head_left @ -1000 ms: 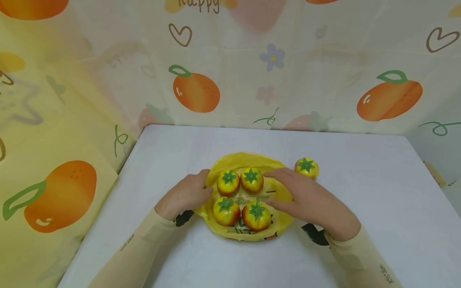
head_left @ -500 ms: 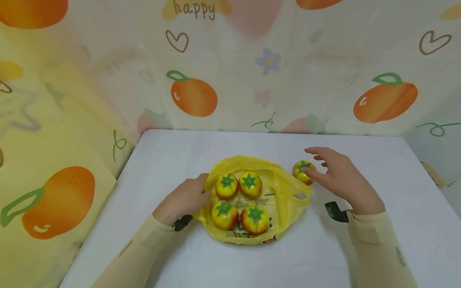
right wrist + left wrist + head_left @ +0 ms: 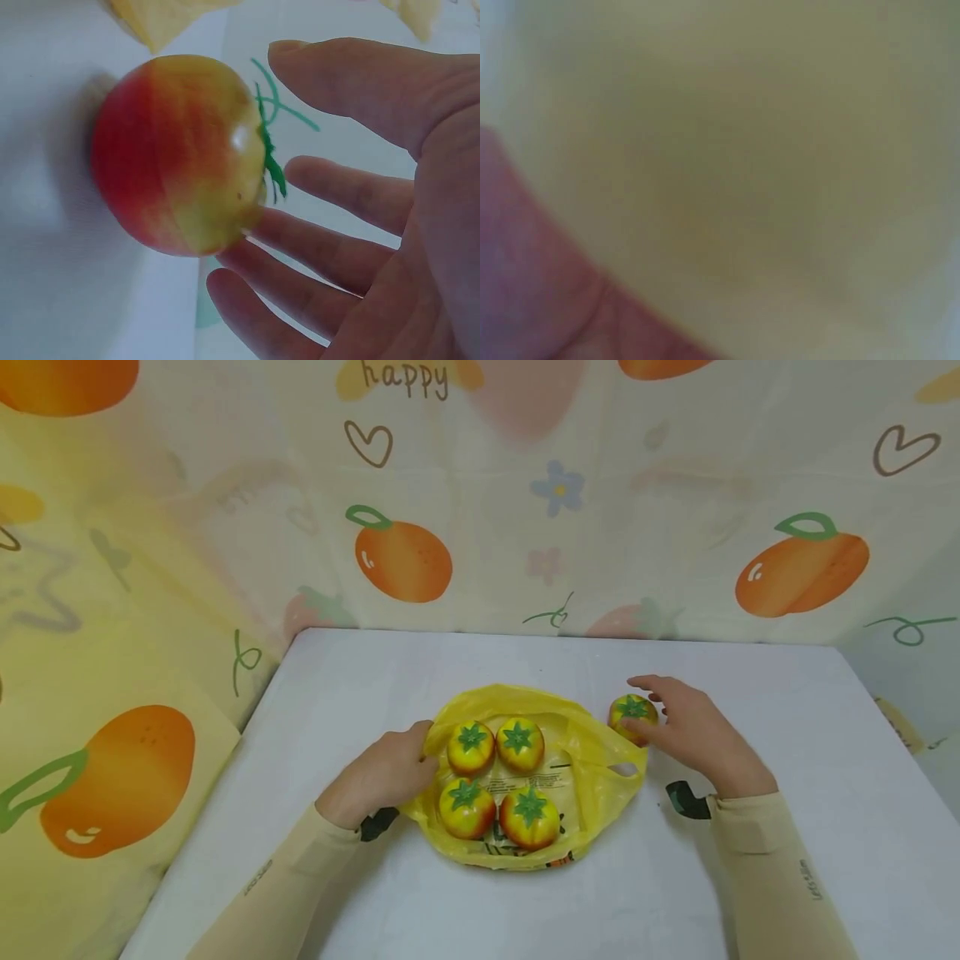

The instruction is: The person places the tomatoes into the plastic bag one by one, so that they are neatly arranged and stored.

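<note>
A thin yellow plastic bag (image 3: 607,768) lies spread with its mouth up, holding several yellow-red tomatoes with green star-shaped tops, such as the front right tomato (image 3: 530,818). At its left rim, my left hand (image 3: 378,777) grips the plastic; the fingertips are hidden behind the bag's edge. In the left wrist view the yellow bag (image 3: 765,165) is a blur beyond the palm. Just right of the bag sits one loose tomato (image 3: 632,710). My right hand (image 3: 697,731) reaches over it, thumb and spread fingers around its top, as the right wrist view shows the tomato (image 3: 180,157) between them.
A white-covered table (image 3: 525,910) bears everything. Behind it hangs a cloth backdrop (image 3: 487,510) printed with oranges and hearts, and a similar cloth (image 3: 127,635) stands at the left. The bag's right handle lies near the loose tomato.
My right hand has left the bag's right side, moved right to the loose tomato and come down closer to it. The bag's right side now spreads outward. My left hand stays at the rim.
</note>
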### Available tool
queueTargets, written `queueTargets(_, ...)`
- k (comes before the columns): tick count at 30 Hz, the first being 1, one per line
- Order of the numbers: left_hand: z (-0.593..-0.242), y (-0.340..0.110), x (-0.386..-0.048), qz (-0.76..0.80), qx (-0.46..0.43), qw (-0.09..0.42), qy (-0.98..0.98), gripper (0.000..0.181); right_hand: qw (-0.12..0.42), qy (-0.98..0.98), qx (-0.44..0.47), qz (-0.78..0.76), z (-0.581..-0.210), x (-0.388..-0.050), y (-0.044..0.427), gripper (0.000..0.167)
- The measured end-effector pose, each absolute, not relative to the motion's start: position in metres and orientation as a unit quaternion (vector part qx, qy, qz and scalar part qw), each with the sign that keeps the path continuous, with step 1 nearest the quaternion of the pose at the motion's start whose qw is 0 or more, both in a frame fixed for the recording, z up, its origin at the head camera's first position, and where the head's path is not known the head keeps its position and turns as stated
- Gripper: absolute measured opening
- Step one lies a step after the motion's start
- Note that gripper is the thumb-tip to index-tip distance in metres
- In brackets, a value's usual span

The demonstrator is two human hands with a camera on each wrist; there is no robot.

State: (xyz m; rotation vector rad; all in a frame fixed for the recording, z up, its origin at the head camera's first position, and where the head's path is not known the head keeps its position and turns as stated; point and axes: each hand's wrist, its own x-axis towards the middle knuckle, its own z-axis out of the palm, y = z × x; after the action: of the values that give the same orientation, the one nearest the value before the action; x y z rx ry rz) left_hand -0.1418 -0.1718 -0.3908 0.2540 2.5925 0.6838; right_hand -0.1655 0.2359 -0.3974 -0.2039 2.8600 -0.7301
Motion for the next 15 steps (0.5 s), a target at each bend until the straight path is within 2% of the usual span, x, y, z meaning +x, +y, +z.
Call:
queueTargets(5, -0.39, -0.171, -0.141, 0.245, 0.097, 0.215, 0.94, 0.058, 0.104, 0.961, -0.063, -0.248, -0.404, -0.167, 0.233, 0.077)
queueTargets(15, -0.391, -0.171, -0.14, 0.248, 0.096, 0.213, 0.94, 0.057, 0.101, 0.963, -0.075, -0.24, -0.41, -0.169, 0.231, 0.076)
